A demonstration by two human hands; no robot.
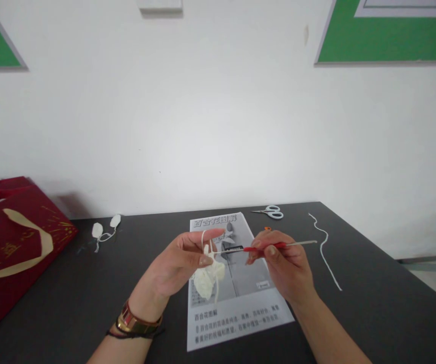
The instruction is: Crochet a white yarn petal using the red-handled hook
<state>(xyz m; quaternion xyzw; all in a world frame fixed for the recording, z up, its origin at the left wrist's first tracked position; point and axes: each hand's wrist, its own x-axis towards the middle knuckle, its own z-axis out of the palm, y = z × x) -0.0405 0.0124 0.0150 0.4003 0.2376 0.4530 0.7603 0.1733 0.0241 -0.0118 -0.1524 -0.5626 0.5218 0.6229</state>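
My left hand (182,258) pinches a piece of white crochet work (205,282) between thumb and fingers, and white yarn loops over its raised index finger. In my right hand (284,260) is a crochet hook (254,248) with a red grip, held level like a pencil. The hook's thin metal tip reaches left to the yarn at my left fingertips. Whether a loop sits on the tip is too small to tell. Under both hands lies a printed sheet (236,323) with a flower picture and Chinese text, partly covered by them.
Scissors (273,212) with pale blue handles lie behind the sheet, near a small orange object (267,229). A loose white yarn strand (324,242) is at the right. Two small white crocheted pieces (97,231) rest at the left, beside a dark red gift bag (24,222). A white wall stands behind the black table (145,227).
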